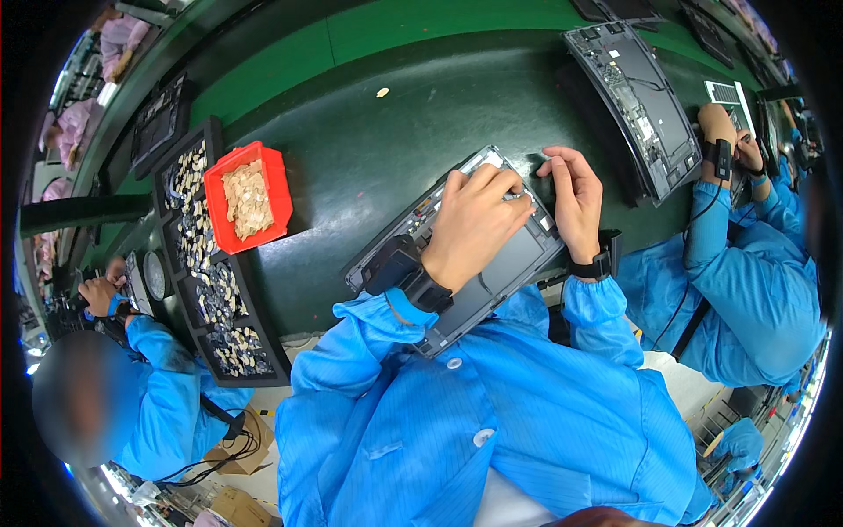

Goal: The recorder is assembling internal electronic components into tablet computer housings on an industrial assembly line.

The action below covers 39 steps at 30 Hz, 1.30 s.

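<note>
Flat grey rectangular electronics chassis [518,263] lies angled, I judge for reach, under the bare left hand [477,221] and beside the bare right hand [577,206], both with bent fingers, grasp undeterminable.

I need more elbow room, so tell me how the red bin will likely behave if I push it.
The bin should probably keep its shape: its walls look straight and stiff. It may be fairly light, since the tan bits inside look small and thin. A hard shove could spill some, as they lie loose under an open top.
</note>
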Each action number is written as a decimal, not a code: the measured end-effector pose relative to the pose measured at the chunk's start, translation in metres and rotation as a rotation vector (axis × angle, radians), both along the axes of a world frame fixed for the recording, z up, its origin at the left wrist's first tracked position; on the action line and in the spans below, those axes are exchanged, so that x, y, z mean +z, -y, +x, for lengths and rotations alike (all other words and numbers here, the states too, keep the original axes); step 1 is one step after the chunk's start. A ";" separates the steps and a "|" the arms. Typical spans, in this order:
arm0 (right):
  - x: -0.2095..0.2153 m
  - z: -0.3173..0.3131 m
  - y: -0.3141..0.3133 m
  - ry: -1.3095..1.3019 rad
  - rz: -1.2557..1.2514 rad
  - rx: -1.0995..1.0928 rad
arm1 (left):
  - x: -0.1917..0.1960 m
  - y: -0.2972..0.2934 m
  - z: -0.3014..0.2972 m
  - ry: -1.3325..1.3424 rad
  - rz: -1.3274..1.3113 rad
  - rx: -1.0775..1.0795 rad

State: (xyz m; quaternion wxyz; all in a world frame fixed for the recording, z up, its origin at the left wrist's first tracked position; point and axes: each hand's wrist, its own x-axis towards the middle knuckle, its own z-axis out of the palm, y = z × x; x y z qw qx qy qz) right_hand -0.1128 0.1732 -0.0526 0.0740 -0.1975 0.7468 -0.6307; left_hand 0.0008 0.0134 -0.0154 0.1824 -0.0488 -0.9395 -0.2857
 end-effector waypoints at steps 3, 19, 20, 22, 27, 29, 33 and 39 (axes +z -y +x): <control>0.010 0.001 -0.002 0.038 0.185 0.089 | 0.008 -0.008 0.009 0.143 -0.106 0.025; 0.056 0.019 0.018 0.482 -0.044 0.177 | 0.037 -0.008 0.084 0.114 0.176 -0.067; 0.051 0.004 0.027 0.404 -0.021 0.106 | 0.039 -0.002 0.087 0.097 0.163 -0.066; 0.043 -0.035 0.060 0.293 -0.143 0.049 | 0.041 0.008 0.094 0.044 0.178 -0.025; 0.044 -0.131 0.193 0.343 -0.235 0.186 | -0.022 0.019 0.106 0.113 0.166 0.112; 0.057 -0.123 0.241 0.271 0.026 0.126 | -0.031 0.024 0.112 0.048 0.116 0.127; 0.055 -0.114 0.241 -0.179 0.184 0.198 | -0.034 0.030 0.118 0.016 0.166 0.146; 0.120 -0.011 0.090 0.014 -0.092 0.376 | -0.030 0.030 0.120 0.041 0.197 0.128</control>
